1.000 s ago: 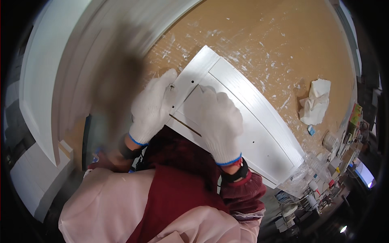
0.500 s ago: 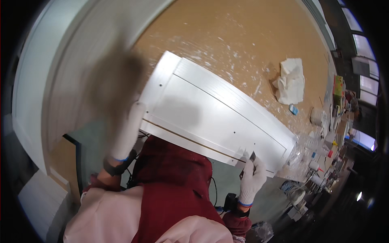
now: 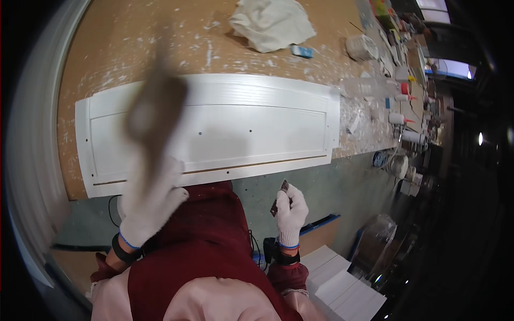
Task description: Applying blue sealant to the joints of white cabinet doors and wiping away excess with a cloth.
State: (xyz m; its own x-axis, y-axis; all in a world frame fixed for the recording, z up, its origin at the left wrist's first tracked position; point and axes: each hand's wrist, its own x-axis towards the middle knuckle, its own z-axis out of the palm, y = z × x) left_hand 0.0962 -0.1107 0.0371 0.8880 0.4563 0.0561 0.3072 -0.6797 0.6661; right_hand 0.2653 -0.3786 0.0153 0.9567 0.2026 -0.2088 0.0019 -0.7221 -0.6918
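White panel [image 3: 278, 115] flat on brown worktable [image 3: 134, 53]; landmark. Out-of-focus brown shape [image 3: 155, 112] blocks view of panel's left part. Beyond its far edge: crumpled white cloth [image 3: 273, 24], small blue piece [image 3: 302, 51] beside it. Past far right corner: white tub [image 3: 361, 48], contents not discernible. Off right end: clear bottle [image 3: 369, 87], fill unclear; white bottle [image 3: 396, 119], red tip. Gloved left hand [image 3: 150, 208] at near edge, left part; blur over fingers, grip cannot be told. Gloved right hand [image 3: 292, 208] off near edge, right part, pinching dark piece [image 3: 284, 185].

A grey-green floor [image 3: 332, 184] lies below the white-flecked brown workbench [image 3: 115, 48].
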